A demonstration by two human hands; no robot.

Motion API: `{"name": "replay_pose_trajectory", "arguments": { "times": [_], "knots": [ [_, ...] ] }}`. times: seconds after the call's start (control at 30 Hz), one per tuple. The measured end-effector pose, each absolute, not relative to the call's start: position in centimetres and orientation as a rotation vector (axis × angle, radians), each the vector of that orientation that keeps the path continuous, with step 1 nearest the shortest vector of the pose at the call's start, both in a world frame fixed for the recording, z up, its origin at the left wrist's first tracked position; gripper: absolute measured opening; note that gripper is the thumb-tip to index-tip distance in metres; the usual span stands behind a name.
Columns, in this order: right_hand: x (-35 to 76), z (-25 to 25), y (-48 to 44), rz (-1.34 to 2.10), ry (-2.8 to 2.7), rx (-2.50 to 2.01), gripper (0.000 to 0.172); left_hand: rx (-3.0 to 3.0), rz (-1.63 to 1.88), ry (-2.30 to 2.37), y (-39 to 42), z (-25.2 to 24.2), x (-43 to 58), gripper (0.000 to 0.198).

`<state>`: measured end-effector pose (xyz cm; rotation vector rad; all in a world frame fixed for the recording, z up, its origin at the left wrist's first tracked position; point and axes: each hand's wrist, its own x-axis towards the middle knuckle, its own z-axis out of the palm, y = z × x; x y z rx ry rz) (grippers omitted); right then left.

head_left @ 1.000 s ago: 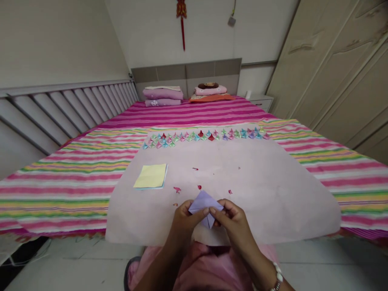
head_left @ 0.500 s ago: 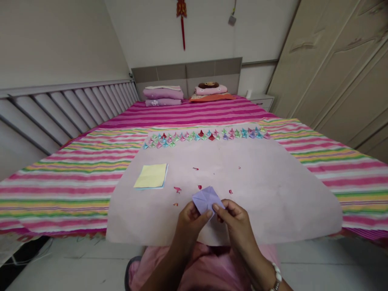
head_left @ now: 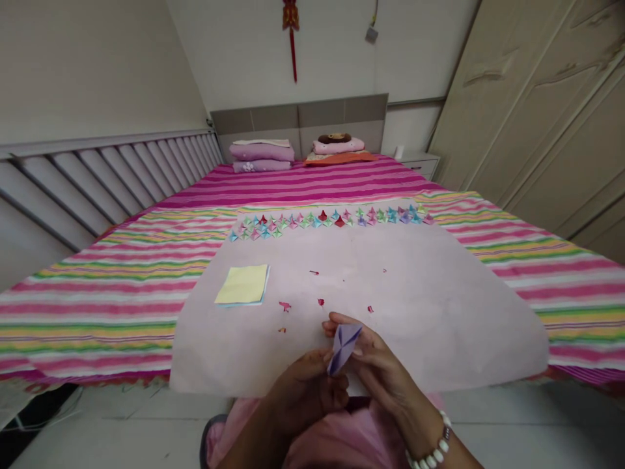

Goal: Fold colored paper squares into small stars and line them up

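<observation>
A folded purple paper (head_left: 344,346) is held tilted between both hands, above the near part of a pale sheet (head_left: 415,293). My left hand (head_left: 308,389) grips its lower left side with curled fingers. My right hand (head_left: 374,358) holds it from the right, its fingertips reaching behind the paper. A stack of square papers (head_left: 243,284), yellow on top, lies to the left on the sheet. Small red scraps (head_left: 285,305) are scattered just beyond the hands. Several small folded paper pieces (head_left: 323,215) in many colours form rows along the sheet's far edge.
The sheet lies on a bed with a striped cover (head_left: 117,280). Folded bedding (head_left: 262,155) sits near the headboard (head_left: 273,120). A slatted rail (head_left: 122,172) runs along the left, and a wardrobe (head_left: 537,117) stands at the right.
The purple paper has gone from lying broad and flat-facing to tilted and narrower, a little lower. Both hands have shifted their grip, and my right hand's fingers have moved behind the paper.
</observation>
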<state>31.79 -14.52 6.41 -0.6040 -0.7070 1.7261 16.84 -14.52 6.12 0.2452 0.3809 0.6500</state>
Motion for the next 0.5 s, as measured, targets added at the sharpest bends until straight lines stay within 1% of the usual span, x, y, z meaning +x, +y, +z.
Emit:
{"name": "replay_pose_trajectory", "arguments": {
  "times": [0.07,0.17,0.2,0.3,0.37,0.5],
  "knots": [
    [31.8,6.2,-14.6,1.747,-0.722,-0.583,0.036,0.199,0.607,0.361,-14.7,5.7,16.9,0.014],
    [31.9,5.8,-14.7,1.748,-0.719,-0.568,0.015,0.167,0.537,0.353,-14.6,5.5,16.9,0.019],
    [32.0,5.7,-14.6,1.749,-0.711,-0.575,0.013,0.185,0.515,0.358,-14.5,5.6,16.8,0.021],
    [32.2,5.7,-14.5,1.764,-0.698,-0.601,0.017,0.356,0.477,0.455,-14.2,6.4,16.7,0.030],
    [32.3,5.8,-14.3,1.728,-0.716,-0.633,0.018,0.561,0.516,0.619,-13.9,7.0,16.6,0.030],
    [32.6,6.0,-14.0,1.512,-0.780,-0.811,0.019,0.926,0.853,0.895,-13.3,8.0,16.4,0.026]
  ]
}}
